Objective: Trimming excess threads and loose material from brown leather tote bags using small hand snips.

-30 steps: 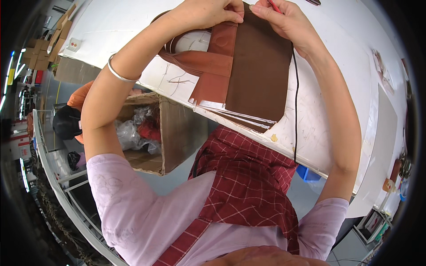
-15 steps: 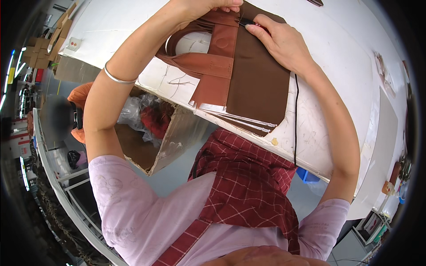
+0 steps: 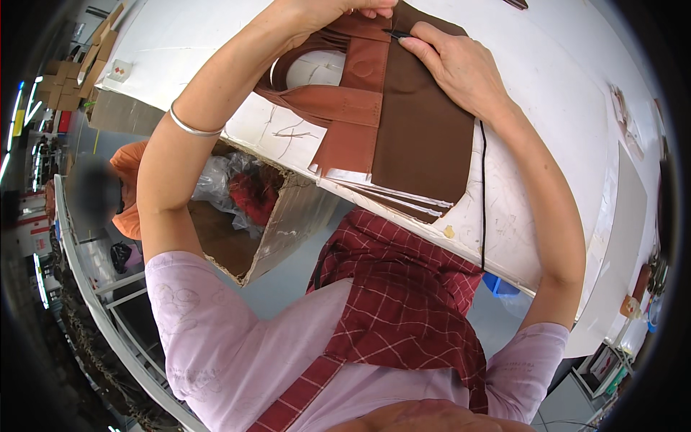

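A stack of dark brown bag panels (image 3: 425, 137) with reddish-brown leather trim (image 3: 344, 150) lies on the white worktable, white edges fanning out at its near end. Looped leather handles (image 3: 306, 101) extend left from the trim. My right hand (image 3: 461, 68) rests over the brown panel, closed round a small black pointed tool (image 3: 396, 33). That tool's tip meets the seam between trim and panel. At the top edge of the picture, my left hand (image 3: 345, 9) has its fingers curled together beside the same seam; what they pinch is hidden.
A black cord (image 3: 483, 194) runs from beneath my right wrist over the table's front edge. Below left stands an open cardboard box (image 3: 270, 230) with clear plastic and red material. Loose threads (image 3: 291, 134) lie on the worktable (image 3: 554, 144). A person in orange (image 3: 128, 183) is at the left.
The bag panels have shifted very slightly to the right. The black tool's tip has turned a little and now points more to the left. Both hands stay in nearly the same place.
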A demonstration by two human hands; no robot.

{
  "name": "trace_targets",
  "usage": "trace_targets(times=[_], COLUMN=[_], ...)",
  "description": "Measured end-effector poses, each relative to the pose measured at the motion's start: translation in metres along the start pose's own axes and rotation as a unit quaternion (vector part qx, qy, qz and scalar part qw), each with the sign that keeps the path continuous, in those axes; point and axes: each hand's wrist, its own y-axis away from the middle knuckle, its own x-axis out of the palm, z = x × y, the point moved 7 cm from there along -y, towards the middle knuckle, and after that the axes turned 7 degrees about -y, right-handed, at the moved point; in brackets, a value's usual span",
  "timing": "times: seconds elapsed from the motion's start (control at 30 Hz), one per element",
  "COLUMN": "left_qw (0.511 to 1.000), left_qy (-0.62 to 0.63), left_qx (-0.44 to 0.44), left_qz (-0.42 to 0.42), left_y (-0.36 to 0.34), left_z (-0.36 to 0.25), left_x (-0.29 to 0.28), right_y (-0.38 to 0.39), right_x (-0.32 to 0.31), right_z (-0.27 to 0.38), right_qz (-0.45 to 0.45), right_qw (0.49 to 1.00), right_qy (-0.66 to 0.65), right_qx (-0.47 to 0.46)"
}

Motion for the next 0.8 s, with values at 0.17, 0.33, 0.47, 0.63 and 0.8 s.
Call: trace_targets(times=[0.17,0.33,0.47,0.63,0.8], left_qw=[0.983,0.978,0.979,0.978,0.973], left_qy=[0.179,0.204,0.199,0.204,0.217], left_qx=[-0.017,-0.027,-0.027,-0.010,-0.047], left_qz=[-0.033,-0.036,-0.035,-0.034,-0.070], left_y=[-0.001,0.001,0.000,-0.001,0.000], left_z=[0.002,-0.001,0.001,0.004,0.001], left_x=[-0.003,-0.003,-0.002,-0.003,-0.009], right_y=[-0.001,-0.011,-0.018,-0.019,-0.017], right_x=[-0.001,-0.001,0.002,0.002,0.001], right_z=[0.001,0.012,0.015,0.017,0.020], right_qz=[-0.015,0.009,0.016,0.000,0.011], right_qw=[0.999,1.000,1.000,0.999,0.999], right_qy=[-0.033,-0.028,-0.016,-0.016,-0.009], right_qx=[-0.005,-0.008,-0.020,-0.042,-0.033])
